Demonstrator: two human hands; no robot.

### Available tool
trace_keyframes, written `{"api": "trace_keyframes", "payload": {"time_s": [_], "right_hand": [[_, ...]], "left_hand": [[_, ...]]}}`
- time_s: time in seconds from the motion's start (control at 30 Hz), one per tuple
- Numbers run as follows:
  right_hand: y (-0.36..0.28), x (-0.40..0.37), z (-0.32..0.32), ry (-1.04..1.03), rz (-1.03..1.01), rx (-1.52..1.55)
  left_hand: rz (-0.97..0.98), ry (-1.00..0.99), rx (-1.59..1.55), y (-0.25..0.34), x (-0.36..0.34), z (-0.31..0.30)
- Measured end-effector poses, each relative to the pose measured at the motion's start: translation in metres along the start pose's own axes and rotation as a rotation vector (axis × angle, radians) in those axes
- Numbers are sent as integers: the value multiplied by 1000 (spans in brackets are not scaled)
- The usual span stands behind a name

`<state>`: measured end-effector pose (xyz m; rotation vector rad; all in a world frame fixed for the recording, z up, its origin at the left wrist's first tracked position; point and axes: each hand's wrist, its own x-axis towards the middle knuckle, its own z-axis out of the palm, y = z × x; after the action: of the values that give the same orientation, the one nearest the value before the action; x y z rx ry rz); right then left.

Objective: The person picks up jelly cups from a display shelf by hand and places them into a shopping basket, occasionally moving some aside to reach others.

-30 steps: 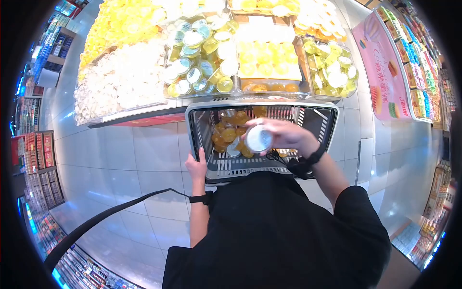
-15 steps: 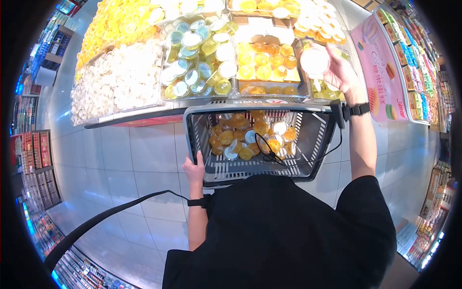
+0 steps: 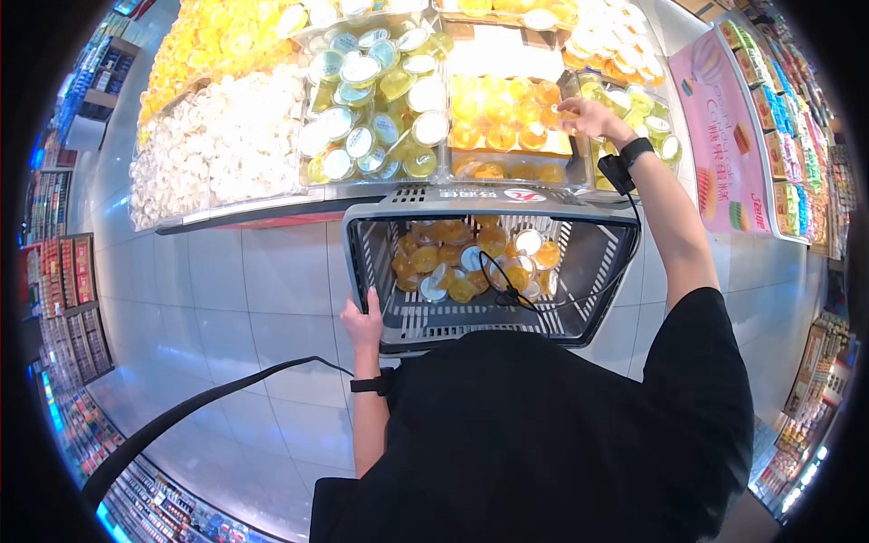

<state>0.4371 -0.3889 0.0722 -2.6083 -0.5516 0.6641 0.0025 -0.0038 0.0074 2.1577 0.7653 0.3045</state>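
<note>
My left hand (image 3: 363, 319) is wrapped round the left rim of a grey shopping basket (image 3: 588, 328). Inside the basket lies a pile of orange jelly cups (image 3: 425, 260), some with white lids facing up. Over the right end of a display box, my right hand (image 3: 593, 119) pinches an orange jelly cup (image 3: 565, 115); the fingers partly cover it. Rows of orange jelly cups (image 3: 500, 110) stand in that box, just left of the fingers. Green jelly cups (image 3: 668, 147) fill the compartment below and right of the hand.
Clear bins hold white-wrapped pieces (image 3: 217, 145), blue-lidded green cups (image 3: 359, 140) and yellow cups (image 3: 222, 41). A pink display stand (image 3: 715, 136) with packaged snacks is at the right. A black cable (image 3: 509, 294) hangs over the basket. Tiled floor (image 3: 217, 281) surrounds the display.
My right hand has moved left and turned over, from holding up a white-lidded cup to reaching in at the orange cups. My left hand stays on the basket.
</note>
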Motion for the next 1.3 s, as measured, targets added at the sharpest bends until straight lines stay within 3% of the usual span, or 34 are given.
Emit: {"api": "trace_keyframes", "payload": {"time_s": [0.1, 0.23, 0.43, 0.6, 0.73, 0.83, 0.9, 1.0, 1.07, 1.2, 1.3], "right_hand": [[22, 13, 16, -72, -143, -129], [25, 11, 33, 26, -90, -178], [34, 17, 47, 14, -106, -215], [9, 12, 37, 33, -42, -365], [-16, 9, 9, 214, -114, -269], [-50, -12, -5, 199, -47, -284], [-31, -1, 12, 129, 10, -387], [12, 8, 52, 194, -112, -452], [40, 24, 61, -136, -127, -206], [17, 24, 65, -285, 86, -484], [-4, 10, 55, -258, 135, -373]], "left_hand": [[14, 13, -17, 3, 0, 0], [12, 11, -10, 0, 0, 1], [-11, -7, 9, -1, 0, -1], [5, 19, -23, -1, 1, 2], [-7, 16, -15, -10, 0, 3], [32, 15, -49, -8, 2, 3], [29, 4, -66, -3, 2, 2], [-1, -4, -86, 7, 1, -3], [-18, -4, -100, 6, 1, -4], [35, 25, -9, -4, 1, -1], [40, 32, -25, 4, 1, -3]]}}
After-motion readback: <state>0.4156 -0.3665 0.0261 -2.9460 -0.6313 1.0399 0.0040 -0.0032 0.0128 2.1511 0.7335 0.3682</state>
